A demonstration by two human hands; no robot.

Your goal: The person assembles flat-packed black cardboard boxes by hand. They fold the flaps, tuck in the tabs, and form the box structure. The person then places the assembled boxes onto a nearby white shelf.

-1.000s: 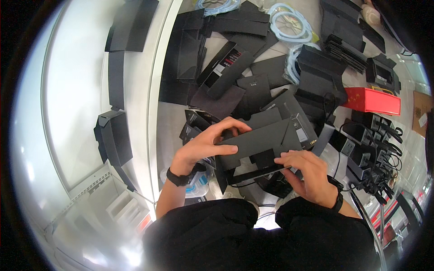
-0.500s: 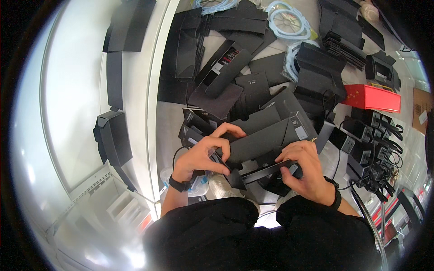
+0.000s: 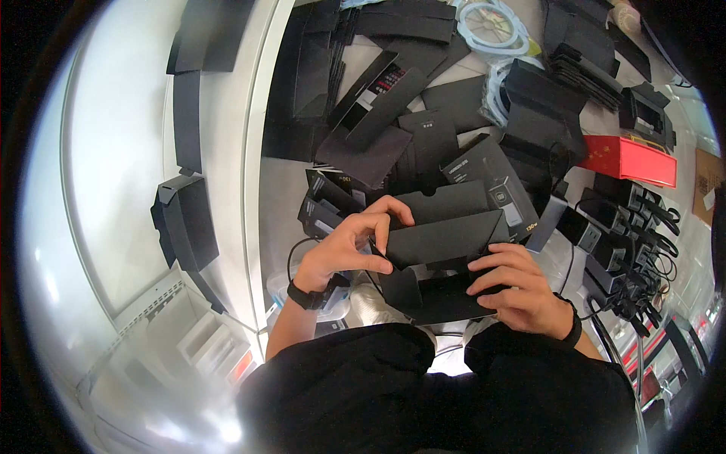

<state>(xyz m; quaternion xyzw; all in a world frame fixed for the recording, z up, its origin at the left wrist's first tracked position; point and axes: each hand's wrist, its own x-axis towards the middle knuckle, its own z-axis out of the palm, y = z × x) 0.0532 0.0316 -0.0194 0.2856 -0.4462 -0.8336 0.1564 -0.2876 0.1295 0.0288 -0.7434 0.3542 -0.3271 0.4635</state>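
I hold a flat black cardboard box (image 3: 442, 242) with its flaps unfolded, just above my lap. My left hand (image 3: 349, 246) pinches its left edge between thumb and fingers. My right hand (image 3: 516, 286) grips the lower right part, fingers curled over a folded flap. A black wristband sits on each wrist. Behind the box lies a dark carton with a pale label (image 3: 495, 181) on the table.
The table (image 3: 283, 189) ahead is strewn with several black boxes and flat sleeves. A red box (image 3: 628, 160) lies at the right, coiled pale blue cables (image 3: 491, 23) at the back, black devices with cords (image 3: 628, 250) at the right. A black open box (image 3: 185, 223) sits on the white surface at left.
The box has been drawn closer to my body and its flaps have opened out. My left hand shifted from on top of the box to pinching its left edge.
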